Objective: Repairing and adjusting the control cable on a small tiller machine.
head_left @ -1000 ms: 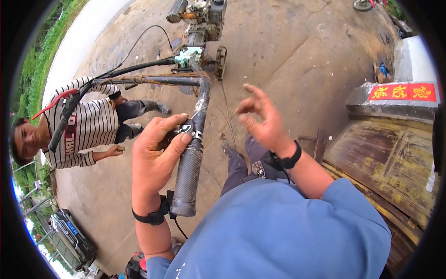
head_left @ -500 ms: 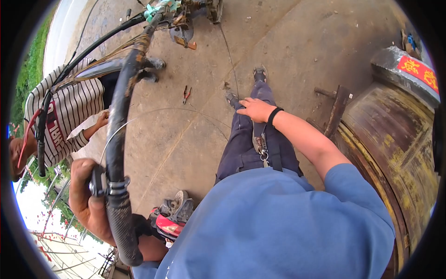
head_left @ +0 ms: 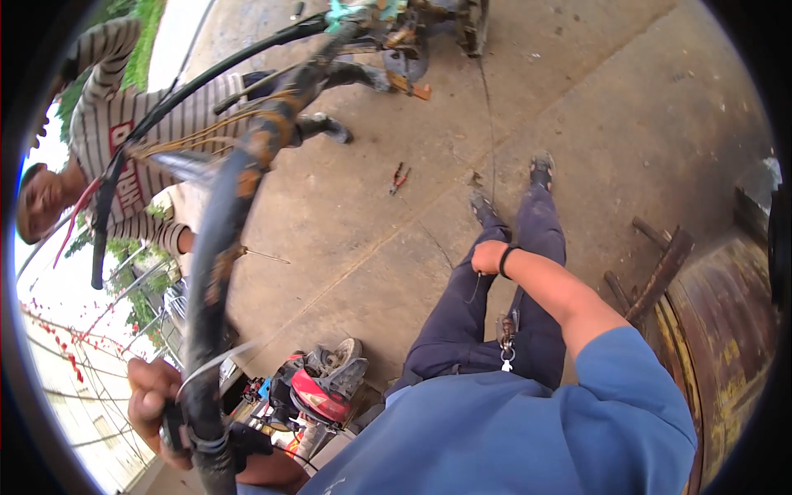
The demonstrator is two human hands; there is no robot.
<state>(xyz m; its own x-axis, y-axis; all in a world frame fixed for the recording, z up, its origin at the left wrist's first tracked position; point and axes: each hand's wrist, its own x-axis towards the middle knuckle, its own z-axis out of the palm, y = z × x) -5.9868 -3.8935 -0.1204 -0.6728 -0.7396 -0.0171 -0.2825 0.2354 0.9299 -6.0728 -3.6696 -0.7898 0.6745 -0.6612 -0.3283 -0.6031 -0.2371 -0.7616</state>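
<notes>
My left hand [head_left: 153, 404] is closed around a small dark lever clamp [head_left: 176, 425] near the grip end of a worn black handlebar [head_left: 219, 272]. A pale thin cable [head_left: 219, 360] comes out beside that clamp and curves off to the right, blurred. Over my thigh, my right hand [head_left: 491, 257] is closed, with a thin wire [head_left: 476, 287] hanging below its fingers. Whether the cable and this wire are one piece cannot be made out. A black band [head_left: 506, 261] circles my right wrist.
Red-handled pliers [head_left: 399, 177] lie on the concrete floor [head_left: 371, 124]. At left stands a person in a striped top [head_left: 165, 124], a thin metal-shafted tool [head_left: 266, 256] by their hand. A red-and-black vehicle part [head_left: 322, 396] is below; a rusty metal bar [head_left: 660, 276] and weathered panel [head_left: 726, 330] at right.
My right hand has gone from spread fingers to closed, a wire hanging from it. The wide cable loop across the floor no longer shows. The other person has raised an arm; the view has shifted.
</notes>
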